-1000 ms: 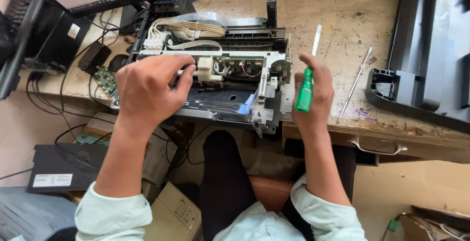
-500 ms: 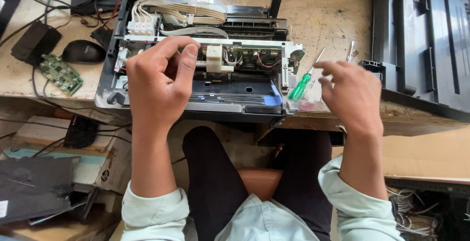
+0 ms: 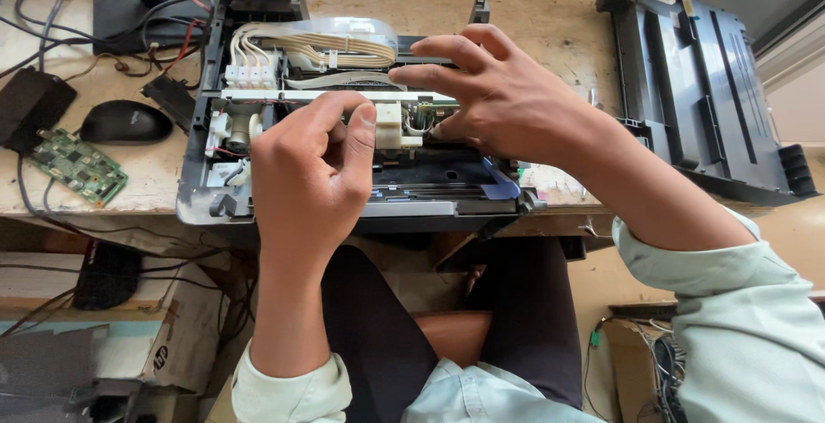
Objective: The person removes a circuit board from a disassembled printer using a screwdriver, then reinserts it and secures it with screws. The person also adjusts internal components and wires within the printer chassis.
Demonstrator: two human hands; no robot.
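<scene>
One opened dark grey printer chassis [image 3: 361, 191] with white tubes sits on the worn wooden surface [image 3: 550, 27]. Your left hand [image 3: 314, 178] is curled over its middle, fingers together; your right hand [image 3: 494, 101] is spread, holding nothing. One black mouse [image 3: 125, 122], one green circuit board [image 3: 77, 167].

A worn, pale wooden workbench [image 3: 550, 27], stained and scratched, carries everything here. In its middle, reaching the front edge, sits an opened dark grey printer chassis with white tubing and ribbon cables exposed [image 3: 344, 79]. To its left lie a glossy black computer mouse [image 3: 126, 122], a small green circuit board [image 3: 77, 166] near the front edge, a flat black rectangular box [image 3: 30, 107], and a tangle of black and red wires [image 3: 146, 53]. To the right, well apart from the chassis, rests a long black plastic printer cover panel [image 3: 705, 105], tilted across the bench's far corner.
</scene>
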